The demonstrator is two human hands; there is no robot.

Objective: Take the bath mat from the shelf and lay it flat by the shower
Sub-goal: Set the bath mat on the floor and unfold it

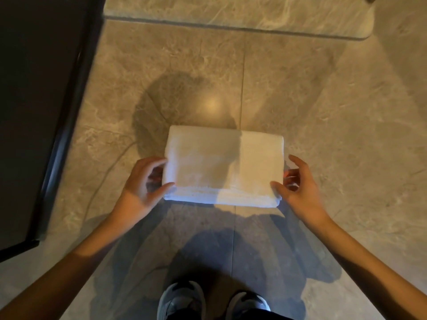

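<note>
Folded white bath mat (225, 166) down at the tiled floor (346, 88) before a raised ledge (231, 21) - left hand (144, 181) pinching one end, right hand (300, 183) thumb-on, grip unclear - unfolding and spreading it flat looks next

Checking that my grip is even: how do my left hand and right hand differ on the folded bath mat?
The left hand has its forefinger on the edge of the bath mat; the forefinger of the right hand stands clear of it. The left hand's fingers curl close together; the right hand's spread wider. Both set a thumb on a near corner, one at each end.
</note>
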